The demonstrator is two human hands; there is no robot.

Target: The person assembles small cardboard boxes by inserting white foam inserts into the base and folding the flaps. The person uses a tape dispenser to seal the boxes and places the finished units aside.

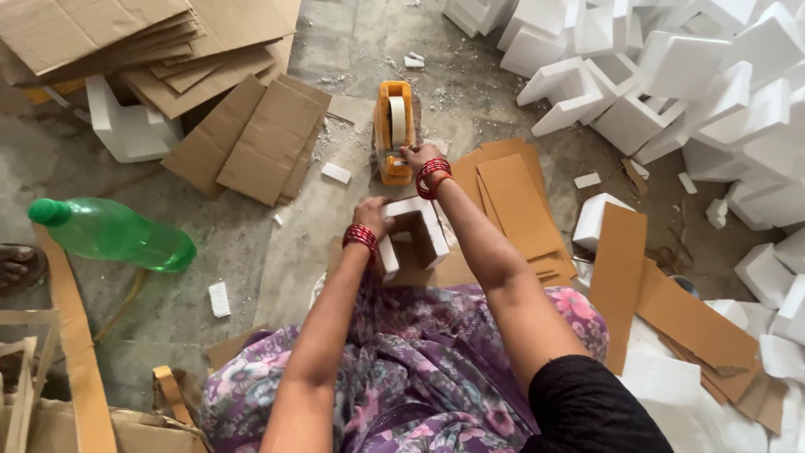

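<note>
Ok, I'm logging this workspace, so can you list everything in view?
Tape dispenser: one, orange, floor ahead, white roll on it.
Foam frame: one, white, before the lap.
Foam blocks: many, white, heaped at the right.
Foam block: one, white, under the left cardboard.
Cardboard sheets: many, brown, stacked top left.
Cardboard strips: several, brown, right of the frame.
Bottle: one, green, lying at the left.
Foot: another person's, left edge.
Left hand: red bangles, grip on the frame.
Right hand: red bangles, at the dispenser.
</note>
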